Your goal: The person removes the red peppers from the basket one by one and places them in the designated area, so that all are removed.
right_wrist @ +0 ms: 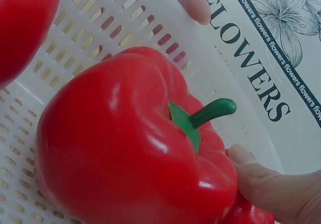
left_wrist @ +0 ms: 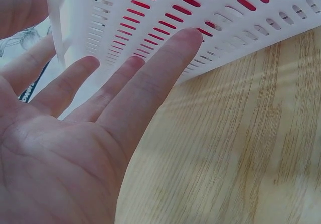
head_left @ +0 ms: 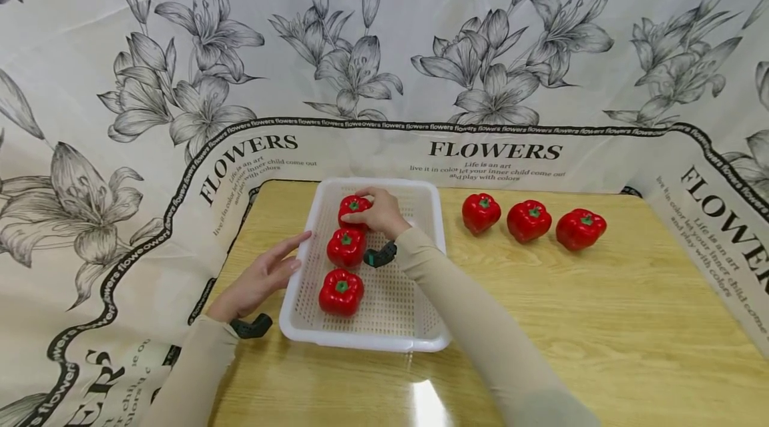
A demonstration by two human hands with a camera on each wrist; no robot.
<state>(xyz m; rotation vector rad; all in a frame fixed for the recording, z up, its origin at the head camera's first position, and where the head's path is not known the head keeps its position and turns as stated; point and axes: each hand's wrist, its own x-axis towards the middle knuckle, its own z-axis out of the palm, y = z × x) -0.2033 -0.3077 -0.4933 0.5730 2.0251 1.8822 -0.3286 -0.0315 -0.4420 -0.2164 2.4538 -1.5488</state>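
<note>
My right hand (head_left: pixel 380 212) grips a red bell pepper (head_left: pixel 350 205) at the far end of a white plastic basket (head_left: pixel 288 303). A second red bell pepper (head_left: pixel 345 248) lies just nearer than the gripped one, and a third bell pepper (head_left: pixel 341 293) sits closest to me in the same row. In the right wrist view the thumb (right_wrist: pixel 261 179) shows beside a large bell pepper (right_wrist: pixel 130 138), with the gripped one mostly hidden behind it. My left hand (head_left: pixel 262 280) rests against the basket's left side, its fingers extended along the slotted wall (left_wrist: pixel 165 13).
On the wooden table (head_left: pixel 541 320), right of the basket, three more red bell peppers stand in a row: a left one (head_left: pixel 480 213), a middle one (head_left: pixel 529 221) and a right one (head_left: pixel 580 229). A flower-printed cloth (head_left: pixel 384 67) hangs behind and around the table.
</note>
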